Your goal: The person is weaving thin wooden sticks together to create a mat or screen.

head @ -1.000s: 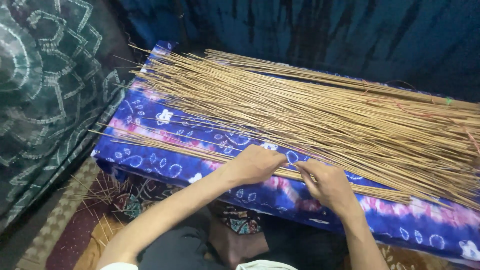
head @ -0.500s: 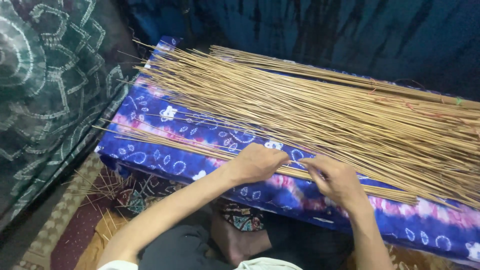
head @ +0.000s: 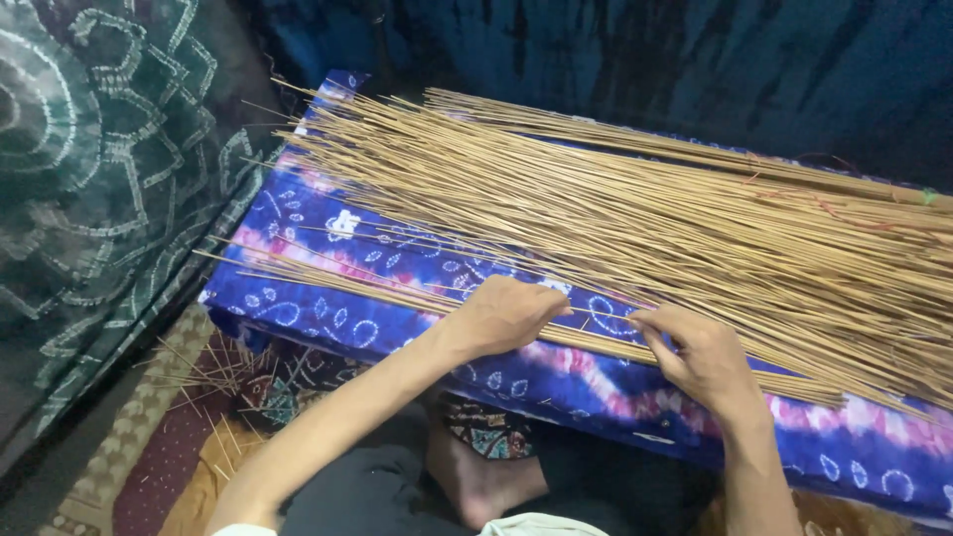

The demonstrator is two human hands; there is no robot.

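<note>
Both forearms reach forward from the bottom edge of the view. The left hand (head: 501,316) lies knuckles up on the near edge of the cushion (head: 328,223), its fingers curled down over a thin bundle of sticks (head: 328,283) and closed around it. The right hand (head: 700,352) sits just beside it to the right, wrist bent and fingers bent inward, pinching the same thin bundle between thumb and fingertips; the exact contact is hard to make out because the fingers cover it.

The large heap of sticks (head: 635,213) lies slantwise across the cushion, fanned out at the upper left and running off the right edge of the view, so its far ends are cut off. The sticks are long, thin, straight and pale tan. The thin bundle lies apart from the heap, along the cushion's near edge.

The cushion is covered in blue cloth with white ring marks and pink patches. A bare foot (head: 476,481) shows below it, between the arms. Loose short sticks (head: 213,372) lie scattered on the patterned floor mat (head: 149,447) at lower left.
</note>
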